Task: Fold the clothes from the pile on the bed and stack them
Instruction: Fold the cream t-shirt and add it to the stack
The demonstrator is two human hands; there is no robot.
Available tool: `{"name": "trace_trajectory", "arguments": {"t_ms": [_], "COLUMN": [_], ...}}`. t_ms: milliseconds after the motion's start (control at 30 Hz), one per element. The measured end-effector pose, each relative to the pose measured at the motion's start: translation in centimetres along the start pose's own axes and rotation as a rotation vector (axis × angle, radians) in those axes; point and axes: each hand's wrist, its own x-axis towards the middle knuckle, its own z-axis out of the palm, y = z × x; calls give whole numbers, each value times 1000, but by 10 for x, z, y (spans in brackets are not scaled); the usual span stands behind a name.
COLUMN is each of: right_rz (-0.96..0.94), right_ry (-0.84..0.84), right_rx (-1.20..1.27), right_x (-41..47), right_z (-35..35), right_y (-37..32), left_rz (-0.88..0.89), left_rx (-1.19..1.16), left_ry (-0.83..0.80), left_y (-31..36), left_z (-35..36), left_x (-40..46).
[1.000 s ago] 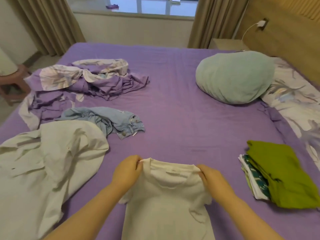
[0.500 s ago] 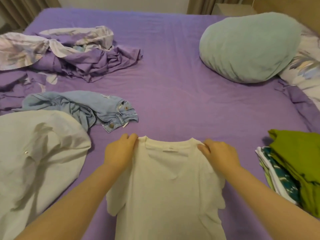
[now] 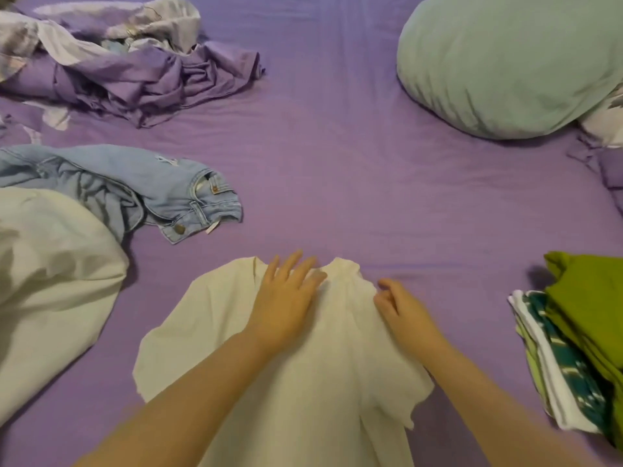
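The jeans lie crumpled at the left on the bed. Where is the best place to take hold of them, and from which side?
Probably the waistband of the jeans. It is the stiff, thick edge with the button, it points toward the bare bed, and nothing covers it. Come from the right, where they lie free; their other end goes under the big pale cloth.

Cream T-shirt (image 3: 303,382), purple bedsheet (image 3: 371,183)

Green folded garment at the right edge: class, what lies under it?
Under the green garment lie folded clothes: a teal-and-white patterned piece and white edges. Anything deeper in the stack is covered.
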Motion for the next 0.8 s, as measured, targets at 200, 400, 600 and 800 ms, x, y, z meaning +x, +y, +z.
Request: {"name": "trace_trajectory", "arguments": {"t_ms": [200,400,600,800], "right_rz": [3,41,-3,-57], "right_ry": [-18,105,147,149], "right_rx": [-378,-240,-361,-552], "right_x": [-35,-24,-17,-3], "right_z": [5,-26,-40,-67], "right_y": [30,55,80,95], "left_rz": [127,-25,-254,-388], "left_rx": [49,-64,-219,-207], "left_ry": [-397,-342,-138,-39], "left_y": [40,43,52,65], "left_z": [28,33,51,58], "left_x": [28,67,84,89]}}
